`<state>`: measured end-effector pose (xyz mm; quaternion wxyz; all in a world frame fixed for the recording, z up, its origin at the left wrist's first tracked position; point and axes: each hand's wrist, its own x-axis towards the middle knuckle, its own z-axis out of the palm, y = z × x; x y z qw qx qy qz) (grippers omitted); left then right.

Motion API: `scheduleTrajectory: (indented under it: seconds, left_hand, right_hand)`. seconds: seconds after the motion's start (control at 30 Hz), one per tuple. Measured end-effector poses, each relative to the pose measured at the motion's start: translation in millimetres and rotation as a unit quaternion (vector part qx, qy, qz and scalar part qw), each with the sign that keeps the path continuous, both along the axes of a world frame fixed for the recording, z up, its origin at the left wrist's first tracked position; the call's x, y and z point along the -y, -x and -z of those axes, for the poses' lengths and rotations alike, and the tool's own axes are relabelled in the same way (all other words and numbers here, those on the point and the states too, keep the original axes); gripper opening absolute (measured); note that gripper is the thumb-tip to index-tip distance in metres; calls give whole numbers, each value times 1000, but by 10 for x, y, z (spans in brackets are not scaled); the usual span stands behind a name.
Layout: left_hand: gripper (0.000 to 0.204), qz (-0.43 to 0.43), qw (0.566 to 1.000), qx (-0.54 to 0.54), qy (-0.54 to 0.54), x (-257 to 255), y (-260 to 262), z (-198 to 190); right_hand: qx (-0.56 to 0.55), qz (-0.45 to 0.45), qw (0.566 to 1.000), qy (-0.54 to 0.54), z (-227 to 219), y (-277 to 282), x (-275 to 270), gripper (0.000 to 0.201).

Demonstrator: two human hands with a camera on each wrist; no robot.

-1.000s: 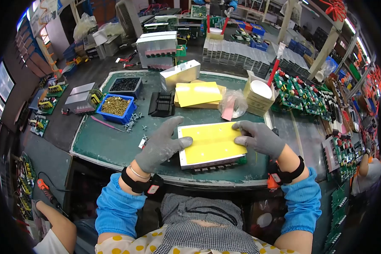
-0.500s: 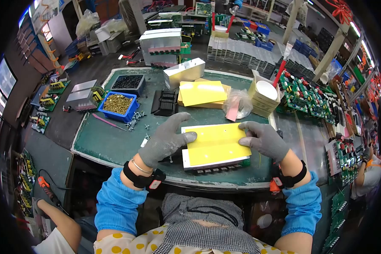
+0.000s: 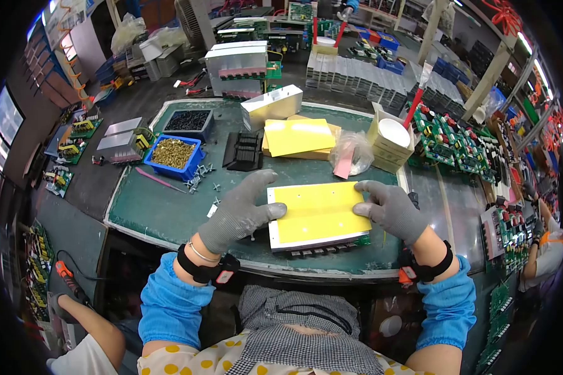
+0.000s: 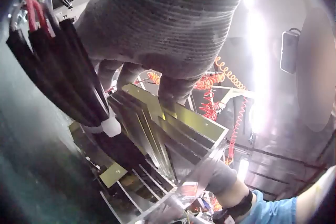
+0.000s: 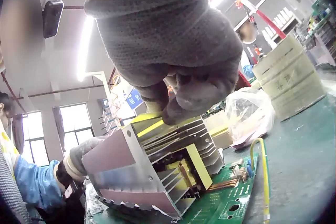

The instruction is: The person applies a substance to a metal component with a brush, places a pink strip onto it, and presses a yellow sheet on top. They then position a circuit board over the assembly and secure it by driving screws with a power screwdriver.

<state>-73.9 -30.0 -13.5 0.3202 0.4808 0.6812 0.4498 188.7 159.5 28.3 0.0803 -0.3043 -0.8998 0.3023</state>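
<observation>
A yellow sheet (image 3: 322,212) lies over the top of a finned metal heatsink block (image 3: 273,237), whose pale rim shows along the left and near edges. My gloved left hand (image 3: 239,209) is at the left edge, thumb straight on the sheet and index finger stretched past the far corner. At the right edge my gloved right hand (image 3: 394,209) pinches the sheet between thumb and fingers. Beneath the fins, in the right wrist view, sits a green circuit board (image 5: 231,203) with a yellow-wrapped component. A bundle of black wires (image 4: 60,71) fills the left of the left wrist view.
Beyond the block lie more yellow sheets (image 3: 299,137), a black plastic part (image 3: 244,151) and a clear bag (image 3: 355,153). A blue bin of brass-coloured pieces (image 3: 173,154) stands left, with loose screws (image 3: 197,179) beside it. A carton with a white tub (image 3: 391,140) stands right.
The camera view has shifted slightly. My left thumb has slid a little to the left and nearer along the sheet's edge. My right hand keeps its pinch on the sheet.
</observation>
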Motion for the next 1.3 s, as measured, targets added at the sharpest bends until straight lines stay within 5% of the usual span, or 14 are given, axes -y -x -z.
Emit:
scheduleTrajectory:
  seconds: [0.37,0.67,0.97,1.17,1.3]
  left_hand:
    - [94,-10,999,43,31,15,-98,36]
    - [92,19,997,-69,-6,-29,-74,30]
    - [95,7,998,63,3,18,-117,65]
    - [97,27,999,43,21,-26,-81,43]
    - [97,44,986,155,-32,7,-136,-21]
  right_hand:
    - [-5,8,995,95,-16,9,17,66]
    - [8,-20,992,120,57,78,-83,74]
    - [-9,8,992,125,71,29,-6,84]
    - [-5,29,973,231,-39,26,2,82]
    - [-6,25,975,220,49,32,-31,83]
